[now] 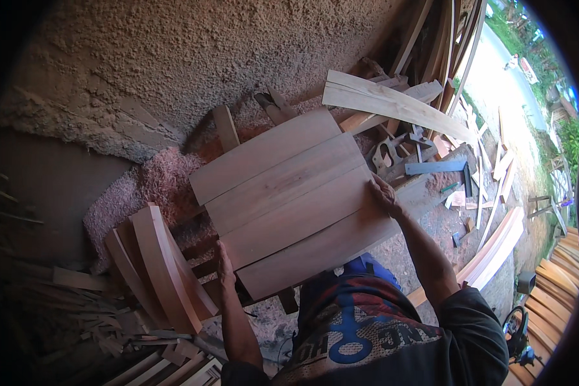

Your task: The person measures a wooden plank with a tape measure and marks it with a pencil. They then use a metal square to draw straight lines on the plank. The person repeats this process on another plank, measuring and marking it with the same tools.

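Left grip (224,260), right grip (384,193) clasp four-board panel (289,199).

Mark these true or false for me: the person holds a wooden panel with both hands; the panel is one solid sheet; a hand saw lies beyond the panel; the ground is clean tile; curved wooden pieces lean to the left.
1. Both hands hold the wooden panel: true. The left hand grips its near-left edge, the right hand its right edge.
2. The panel is one solid sheet: false. It shows four boards joined side by side.
3. A hand saw lies beyond the panel: true.
4. The ground is clean tile: false. Sawdust and scraps cover it.
5. Curved wooden pieces lean at the left: true.
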{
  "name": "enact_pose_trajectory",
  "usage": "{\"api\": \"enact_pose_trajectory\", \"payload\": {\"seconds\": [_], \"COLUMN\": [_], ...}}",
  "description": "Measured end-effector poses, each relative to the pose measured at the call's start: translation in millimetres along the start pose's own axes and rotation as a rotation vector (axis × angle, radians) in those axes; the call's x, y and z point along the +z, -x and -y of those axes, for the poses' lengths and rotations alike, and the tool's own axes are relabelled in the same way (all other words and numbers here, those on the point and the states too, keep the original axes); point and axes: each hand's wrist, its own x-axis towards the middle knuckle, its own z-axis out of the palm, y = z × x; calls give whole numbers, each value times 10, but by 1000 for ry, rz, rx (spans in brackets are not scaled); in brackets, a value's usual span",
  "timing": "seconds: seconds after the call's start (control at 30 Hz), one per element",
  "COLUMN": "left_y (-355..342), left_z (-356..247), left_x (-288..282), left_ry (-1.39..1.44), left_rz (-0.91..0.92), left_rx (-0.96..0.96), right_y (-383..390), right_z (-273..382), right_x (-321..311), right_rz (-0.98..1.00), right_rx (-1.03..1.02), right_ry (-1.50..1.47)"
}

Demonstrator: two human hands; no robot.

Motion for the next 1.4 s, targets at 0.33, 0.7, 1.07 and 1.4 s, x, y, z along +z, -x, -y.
{"api": "enact_pose_trajectory", "payload": {"seconds": [0.33,0.7,1.07,1.4], "left_y": [887,868,1013,851], "left_z": [574,624,386,623], "left_x": [175,275,304,246], "left_ry": [59,51,-31,-58], "left_rz": [-34,-187,-160,-168], "left_rx": [157,226,166,191], "right_y": [1019,789,784,758], "right_z": [-176,-24,-169,-125], "right_x": [143,71,39,28], "right_rz": [-112,-36,-71,-31], "right_rx": [117,104,178,152], "right_ry": [-150,-362,-236,-321]}}
